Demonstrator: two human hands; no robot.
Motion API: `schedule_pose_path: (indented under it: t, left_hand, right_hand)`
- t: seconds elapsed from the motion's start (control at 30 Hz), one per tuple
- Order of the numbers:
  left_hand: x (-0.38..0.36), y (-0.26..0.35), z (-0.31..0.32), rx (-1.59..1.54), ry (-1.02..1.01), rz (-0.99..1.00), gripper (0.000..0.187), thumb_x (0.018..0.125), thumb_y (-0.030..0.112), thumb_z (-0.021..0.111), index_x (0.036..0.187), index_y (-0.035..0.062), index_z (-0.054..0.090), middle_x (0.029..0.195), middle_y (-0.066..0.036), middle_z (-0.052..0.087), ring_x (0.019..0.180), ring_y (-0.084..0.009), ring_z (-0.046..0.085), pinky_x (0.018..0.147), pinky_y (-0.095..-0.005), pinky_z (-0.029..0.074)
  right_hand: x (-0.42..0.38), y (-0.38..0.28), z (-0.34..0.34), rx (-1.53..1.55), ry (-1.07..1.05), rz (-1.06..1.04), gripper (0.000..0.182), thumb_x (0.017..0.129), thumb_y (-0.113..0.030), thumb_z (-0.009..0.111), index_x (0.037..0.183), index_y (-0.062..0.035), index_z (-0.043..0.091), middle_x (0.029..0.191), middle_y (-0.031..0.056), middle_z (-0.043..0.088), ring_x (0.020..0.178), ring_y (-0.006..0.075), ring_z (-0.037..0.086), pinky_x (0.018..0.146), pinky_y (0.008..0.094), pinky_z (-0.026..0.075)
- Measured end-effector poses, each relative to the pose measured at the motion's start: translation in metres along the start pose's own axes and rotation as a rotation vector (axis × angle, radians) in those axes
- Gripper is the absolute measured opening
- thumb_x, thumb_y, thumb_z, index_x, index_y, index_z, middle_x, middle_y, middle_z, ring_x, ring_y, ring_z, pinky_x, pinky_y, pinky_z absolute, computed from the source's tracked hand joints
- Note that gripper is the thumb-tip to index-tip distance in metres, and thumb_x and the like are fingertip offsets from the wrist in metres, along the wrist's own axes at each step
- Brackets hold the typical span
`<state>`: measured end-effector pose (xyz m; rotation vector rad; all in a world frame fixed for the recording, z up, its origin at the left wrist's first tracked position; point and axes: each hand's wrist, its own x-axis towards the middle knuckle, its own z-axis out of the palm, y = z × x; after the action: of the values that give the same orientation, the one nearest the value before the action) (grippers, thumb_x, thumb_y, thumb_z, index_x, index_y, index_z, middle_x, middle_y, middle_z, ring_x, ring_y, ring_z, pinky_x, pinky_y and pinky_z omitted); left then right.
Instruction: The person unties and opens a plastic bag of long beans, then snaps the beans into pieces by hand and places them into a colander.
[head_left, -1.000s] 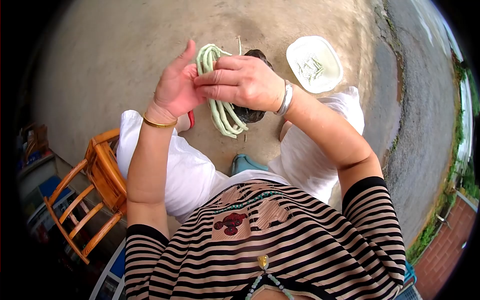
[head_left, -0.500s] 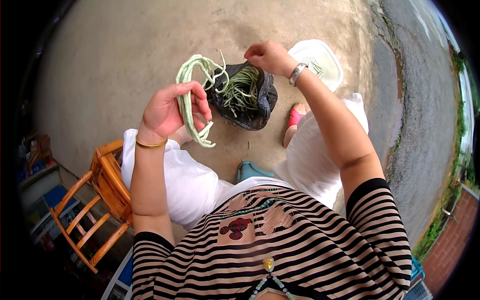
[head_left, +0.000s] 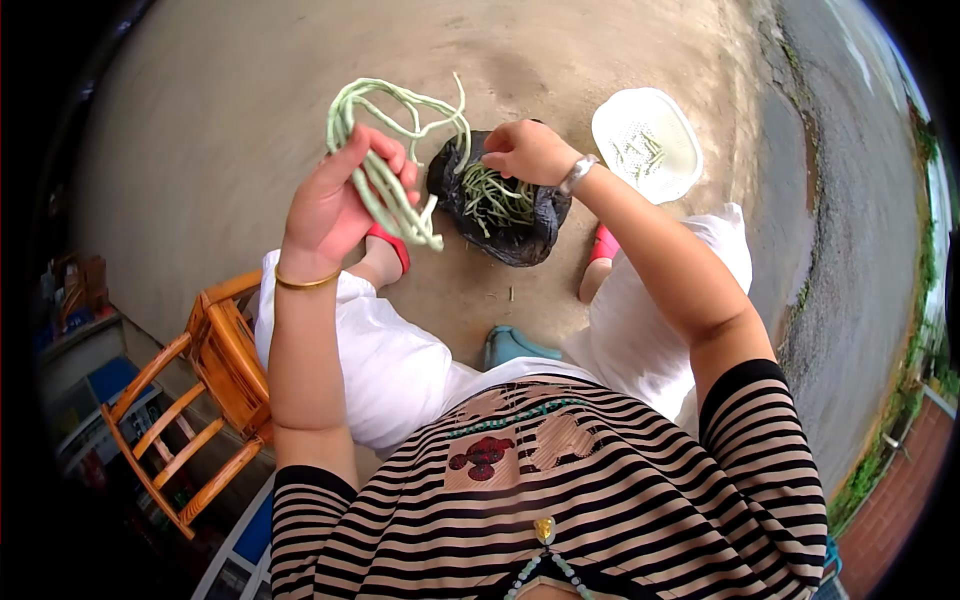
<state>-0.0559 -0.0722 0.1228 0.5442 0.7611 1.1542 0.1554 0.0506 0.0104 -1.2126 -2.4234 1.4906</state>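
Note:
My left hand (head_left: 345,195) is wrapped round a looped bunch of long green beans (head_left: 390,198), their ends sticking out below the fingers and curving over towards the bag. A black plastic bag (head_left: 538,243) stands on the ground between my feet with its mouth open. More long beans (head_left: 490,205) fill its inside. Over the bag's upper right part is my right hand (head_left: 535,152), fingers curled together. Whatever those fingers may hold is hidden from me.
A white perforated basket (head_left: 690,165) with several short bean pieces (head_left: 645,155) sits right of the bag. By my left leg stands a wooden chair (head_left: 235,375). Something blue-green (head_left: 515,345) lies between my legs. A paved road (head_left: 850,250) runs along the right.
My left hand has risen slightly with the beans, which spread wider. My right hand has moved down and a little right, over the bag's opening, with its fingers more curled.

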Motion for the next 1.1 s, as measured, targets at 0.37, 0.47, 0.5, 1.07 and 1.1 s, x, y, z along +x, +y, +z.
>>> schedule_pose_path:
  t: [0.37,0.47,0.5,1.07,1.1]
  left_hand:
    - [0.036,-0.005,-0.007,0.12,0.491,0.048,0.032,0.084,0.035,0.067,0.096,0.0044,0.063,0.085,-0.006,0.064,0.074,-0.0157,0.062,0.059,-0.0271,0.05]
    - [0.037,0.0,-0.012,0.09,0.395,0.03,0.029,0.087,0.031,0.064,0.096,0.0037,0.063,0.086,-0.007,0.064,0.074,-0.0146,0.061,0.057,-0.0256,0.049]
    - [0.039,0.002,-0.015,0.068,0.348,0.022,0.028,0.087,0.03,0.064,0.096,0.0035,0.063,0.086,-0.007,0.064,0.074,-0.0144,0.061,0.057,-0.0251,0.049]
    - [0.052,0.009,-0.018,0.2,0.47,0.34,0.013,0.088,0.014,0.062,0.083,0.0063,0.053,0.093,-0.019,0.065,0.058,-0.0109,0.051,0.048,-0.0215,0.038]
    - [0.051,0.011,-0.021,0.193,0.49,0.351,0.013,0.087,0.014,0.063,0.083,0.0064,0.053,0.092,-0.019,0.066,0.057,-0.0111,0.051,0.048,-0.0218,0.038]
  right_hand:
    - [-0.032,-0.05,0.002,1.041,-0.52,-0.201,0.019,0.088,-0.008,0.059,0.105,-0.0005,0.06,0.099,0.0062,0.065,0.087,0.0106,0.061,0.081,0.0233,0.048]
    - [-0.036,-0.05,-0.004,1.281,-0.581,-0.157,0.016,0.09,-0.014,0.057,0.1,-0.0018,0.06,0.084,0.0031,0.064,0.075,0.0095,0.06,0.066,0.0211,0.048]
    - [-0.036,-0.049,-0.009,1.353,-0.63,-0.135,0.016,0.091,-0.014,0.056,0.1,-0.002,0.06,0.083,0.003,0.064,0.073,0.0097,0.06,0.063,0.0206,0.047]
    - [-0.04,-0.04,-0.012,1.426,-0.545,0.0,0.035,0.099,-0.023,0.039,0.111,0.0055,0.057,0.099,0.0152,0.066,0.081,0.0186,0.066,0.074,0.029,0.054]
    - [-0.04,-0.04,-0.012,1.412,-0.535,0.016,0.035,0.099,-0.022,0.038,0.111,0.0055,0.057,0.099,0.0151,0.066,0.081,0.0185,0.066,0.074,0.0292,0.054]
